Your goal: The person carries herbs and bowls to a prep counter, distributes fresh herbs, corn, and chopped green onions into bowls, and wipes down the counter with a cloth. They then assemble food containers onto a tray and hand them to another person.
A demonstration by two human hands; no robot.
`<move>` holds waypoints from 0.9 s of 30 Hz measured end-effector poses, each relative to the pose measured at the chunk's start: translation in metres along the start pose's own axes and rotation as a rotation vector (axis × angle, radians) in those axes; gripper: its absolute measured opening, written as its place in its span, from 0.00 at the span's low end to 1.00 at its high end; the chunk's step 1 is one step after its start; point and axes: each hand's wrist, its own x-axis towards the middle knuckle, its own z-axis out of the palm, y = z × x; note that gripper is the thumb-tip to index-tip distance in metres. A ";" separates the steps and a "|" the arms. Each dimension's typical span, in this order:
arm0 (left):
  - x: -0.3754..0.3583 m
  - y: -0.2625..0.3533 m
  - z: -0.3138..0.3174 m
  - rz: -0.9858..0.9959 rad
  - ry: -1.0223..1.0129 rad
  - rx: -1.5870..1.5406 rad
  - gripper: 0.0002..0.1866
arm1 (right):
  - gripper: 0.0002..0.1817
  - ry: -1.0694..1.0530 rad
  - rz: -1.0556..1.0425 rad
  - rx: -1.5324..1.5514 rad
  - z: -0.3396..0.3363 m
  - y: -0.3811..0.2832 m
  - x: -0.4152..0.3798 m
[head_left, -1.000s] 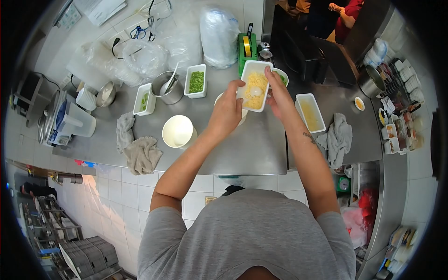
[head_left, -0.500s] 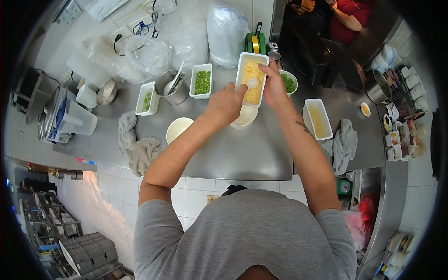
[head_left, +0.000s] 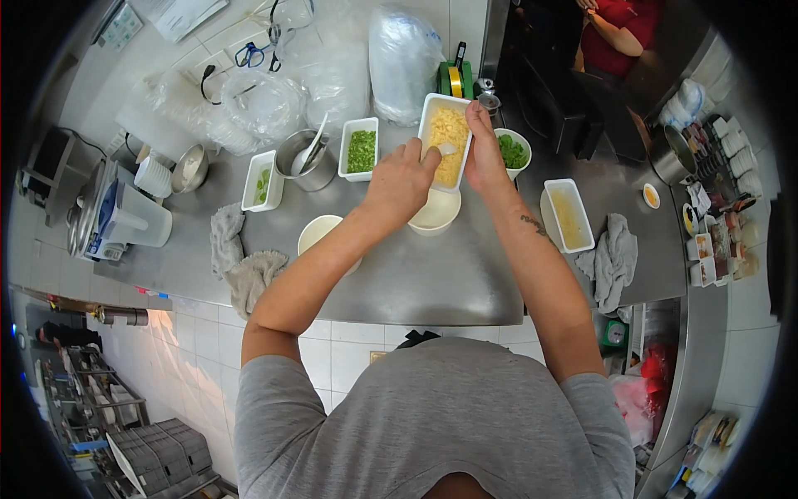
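Observation:
My right hand point(head_left: 485, 156) grips the right side of a white rectangular tub point(head_left: 426, 116), which is tilted above the counter. Chopped yellow food point(head_left: 450, 126) fills much of the tub. My left hand point(head_left: 401, 179) is closed round the handle of a white spoon point(head_left: 447, 150), its bowl in the yellow food. Just below the tub's near end stands a cream bowl point(head_left: 435, 218). Another cream bowl point(head_left: 316, 230) is partly behind my left forearm. Left of the held tub sits a white tub of chopped greens point(head_left: 361, 150); a round tub of green leaves point(head_left: 513, 154) stands to the right.
A metal pot point(head_left: 309, 176) with utensils and a small tub of greens point(head_left: 263, 185) stand at left. Grey cloths point(head_left: 253, 279) lie by the front edge. Farther right are a tub with pale contents point(head_left: 569, 218) and another cloth point(head_left: 613, 258). Plastic bags point(head_left: 403, 62) line the back.
The tub and my right hand have shifted slightly left, and the right fingers lie straighter along its side. The spoon stays in the yellow food, turned a little.

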 end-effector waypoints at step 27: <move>0.015 -0.010 0.017 0.106 0.164 -0.016 0.15 | 0.19 -0.023 -0.156 -0.206 0.002 0.022 0.000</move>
